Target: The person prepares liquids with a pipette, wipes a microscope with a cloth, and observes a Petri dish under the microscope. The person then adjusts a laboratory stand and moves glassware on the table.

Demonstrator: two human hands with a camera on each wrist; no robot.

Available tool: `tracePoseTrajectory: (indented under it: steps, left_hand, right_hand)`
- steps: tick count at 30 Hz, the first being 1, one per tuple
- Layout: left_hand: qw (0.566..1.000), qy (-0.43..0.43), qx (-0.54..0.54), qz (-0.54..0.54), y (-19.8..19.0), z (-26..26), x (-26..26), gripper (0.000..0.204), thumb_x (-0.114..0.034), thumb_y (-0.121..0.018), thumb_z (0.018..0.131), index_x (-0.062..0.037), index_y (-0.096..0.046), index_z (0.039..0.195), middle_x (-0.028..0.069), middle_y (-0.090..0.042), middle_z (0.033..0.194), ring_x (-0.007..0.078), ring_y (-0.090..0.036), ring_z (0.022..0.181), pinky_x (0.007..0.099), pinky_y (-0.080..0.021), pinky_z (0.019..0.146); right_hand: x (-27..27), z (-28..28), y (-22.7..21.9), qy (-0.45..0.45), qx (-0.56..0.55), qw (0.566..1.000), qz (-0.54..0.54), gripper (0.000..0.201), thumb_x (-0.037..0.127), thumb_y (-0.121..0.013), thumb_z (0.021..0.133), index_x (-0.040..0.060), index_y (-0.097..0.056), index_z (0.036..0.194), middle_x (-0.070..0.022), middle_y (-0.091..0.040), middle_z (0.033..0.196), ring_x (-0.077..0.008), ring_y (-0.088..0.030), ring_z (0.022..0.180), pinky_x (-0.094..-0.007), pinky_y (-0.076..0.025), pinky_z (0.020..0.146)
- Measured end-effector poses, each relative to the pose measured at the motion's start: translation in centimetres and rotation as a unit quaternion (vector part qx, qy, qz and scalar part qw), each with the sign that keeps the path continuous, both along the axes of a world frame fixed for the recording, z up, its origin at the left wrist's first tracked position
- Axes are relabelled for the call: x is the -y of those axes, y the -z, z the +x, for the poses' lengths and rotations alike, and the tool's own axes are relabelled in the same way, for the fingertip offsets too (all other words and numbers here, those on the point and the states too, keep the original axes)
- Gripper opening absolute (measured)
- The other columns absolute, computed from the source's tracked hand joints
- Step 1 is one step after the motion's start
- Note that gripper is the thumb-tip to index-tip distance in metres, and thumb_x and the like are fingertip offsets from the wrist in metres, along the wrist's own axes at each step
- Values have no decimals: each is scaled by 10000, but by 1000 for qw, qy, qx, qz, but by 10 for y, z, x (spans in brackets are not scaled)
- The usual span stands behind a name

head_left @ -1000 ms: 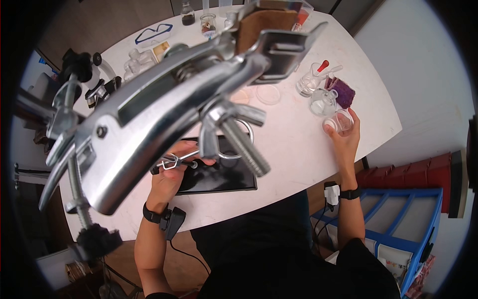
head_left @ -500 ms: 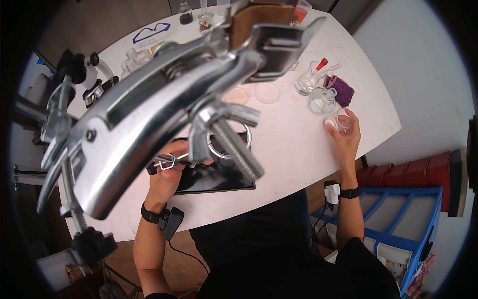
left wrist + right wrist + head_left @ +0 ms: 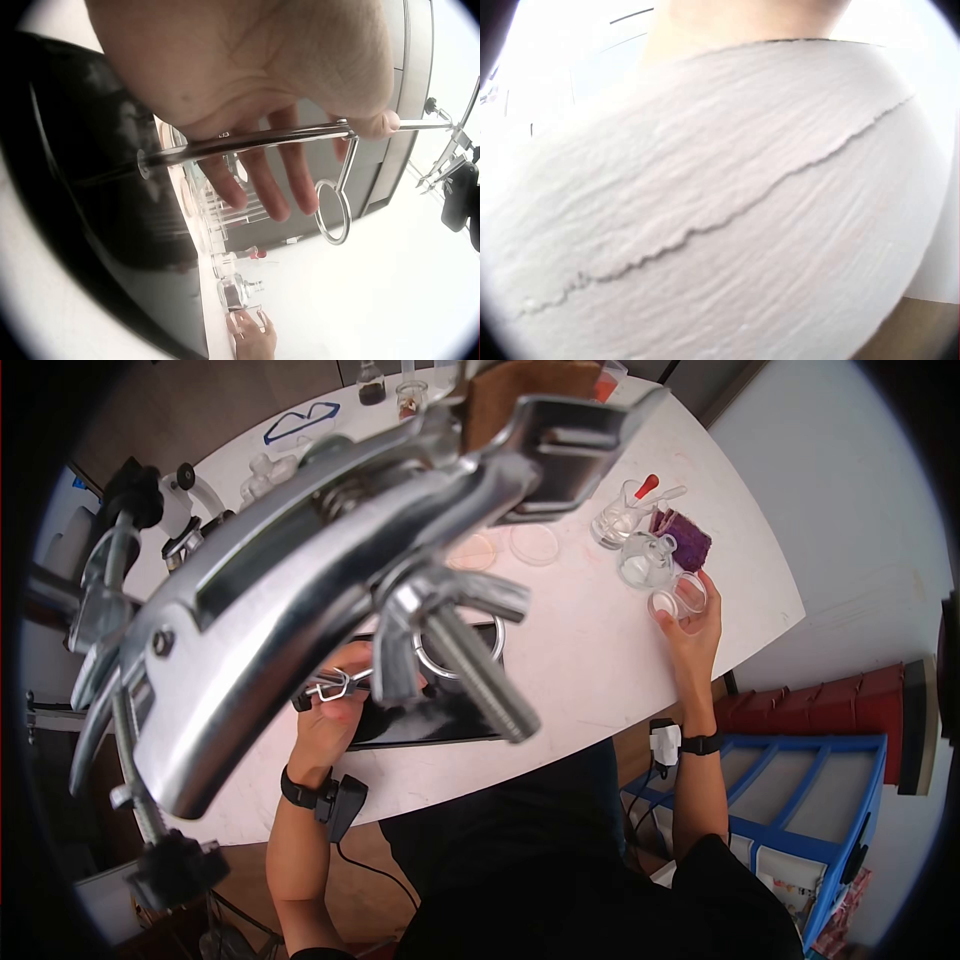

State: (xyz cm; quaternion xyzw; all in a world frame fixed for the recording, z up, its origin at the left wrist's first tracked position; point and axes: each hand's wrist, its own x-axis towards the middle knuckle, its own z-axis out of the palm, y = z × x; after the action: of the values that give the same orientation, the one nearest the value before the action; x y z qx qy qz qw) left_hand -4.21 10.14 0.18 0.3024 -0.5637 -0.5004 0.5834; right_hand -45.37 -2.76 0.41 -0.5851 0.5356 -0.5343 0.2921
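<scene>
In the head view my left hand [image 3: 330, 725] is at the stand's black base plate [image 3: 425, 722], partly behind a large metal clamp [image 3: 300, 600]. The left wrist view has the upright metal rod [image 3: 255, 141] crossing the palm of my left hand [image 3: 247, 60], thumb on the rod beside a small ring [image 3: 346, 229], fingers bent behind it. My right hand [image 3: 694, 645] holds a small clear glass vessel [image 3: 690, 593] between thumb and fingers, just in front of a clear bottle [image 3: 645, 562]. Only bare skin and tabletop show in the right wrist view.
Beside the bottle are a glass beaker [image 3: 612, 525] with a red-topped dropper [image 3: 648, 486] and a purple block [image 3: 685, 542]. Shallow round dishes [image 3: 535, 544] lie mid-table. Blue-rimmed goggles [image 3: 302, 422] and jars [image 3: 371, 385] are farther back. The large clamp blocks much of the head view.
The large clamp has shifted slightly left and down in the head view. Fingers of my right hand have moved a little around the glass vessel. My left hand stays at the rod.
</scene>
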Motion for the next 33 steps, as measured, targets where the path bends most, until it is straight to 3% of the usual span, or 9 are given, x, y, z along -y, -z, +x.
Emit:
tracePoseTrajectory:
  steps: [4,21,24,26,27,28,30,31,33]
  left_hand:
    - [999,-16,33,13,3,6,-2,704,-619,-503,880,-100,-415,1348,236,-630,969,367,-621,926,477,-473,856]
    - [1000,8,9,2,-26,-9,1,749,-674,-466,869,-96,-424,1343,217,-644,951,338,-634,913,450,-485,840]
    - [999,16,-20,41,-27,-9,-1,802,-697,-526,822,15,-512,1191,189,-647,928,299,-634,900,442,-471,869]
    - [999,18,-23,21,-20,-6,-1,787,-727,-498,816,5,-537,1102,164,-634,838,281,-636,839,413,-485,808]
    - [999,-39,-24,21,-26,-17,-2,731,-741,-496,813,-23,-548,943,102,-577,705,236,-614,720,342,-472,684]
    - [999,-38,-20,20,-24,-16,-2,731,-741,-496,813,-23,-548,943,102,-577,705,236,-614,720,342,-472,684]
    - [998,-44,-30,19,-23,-15,-1,694,-757,-500,805,-63,-507,811,45,-500,614,188,-563,616,287,-404,572]
    - [998,-69,12,9,-24,-19,-2,690,-798,-375,826,-118,-431,726,-25,-370,547,148,-462,559,283,-328,569]
    - [997,-71,6,10,-23,-19,-2,696,-791,-351,842,-110,-406,710,-27,-341,549,124,-383,536,268,-296,551]
  right_hand:
    - [-2,0,-1,-22,39,999,30,703,-37,-715,782,-5,-350,1382,-154,-553,1210,-194,-569,1061,-280,-473,913]
    - [0,7,5,60,-61,996,1,600,7,-822,711,-30,-487,1207,-116,-544,1103,-184,-557,1007,-304,-488,894]
    - [-2,11,0,64,-73,995,8,632,21,-829,706,-30,-476,1227,-122,-543,1115,-188,-550,1029,-306,-488,887]
    - [-5,14,-5,72,-80,994,19,669,27,-833,702,-26,-458,1254,-128,-539,1132,-197,-545,1050,-308,-484,894]
    - [-6,15,-7,81,-88,992,28,706,33,-836,698,-22,-439,1280,-133,-534,1149,-207,-540,1071,-310,-479,901]
    - [-7,15,-7,81,-84,993,28,706,33,-836,698,-22,-439,1280,-133,-534,1149,-207,-540,1071,-310,-479,901]
    - [-8,15,-6,74,-60,995,-6,787,44,-837,696,-4,-387,1340,-149,-523,1191,-233,-519,1127,-330,-453,944]
    - [-8,14,-5,70,-54,996,-4,787,44,-837,696,-4,-387,1340,-149,-523,1191,-233,-519,1127,-330,-453,944]
    - [-7,12,-1,77,-37,995,-42,818,49,-826,710,11,-352,1375,-165,-510,1225,-256,-495,1171,-364,-424,984]
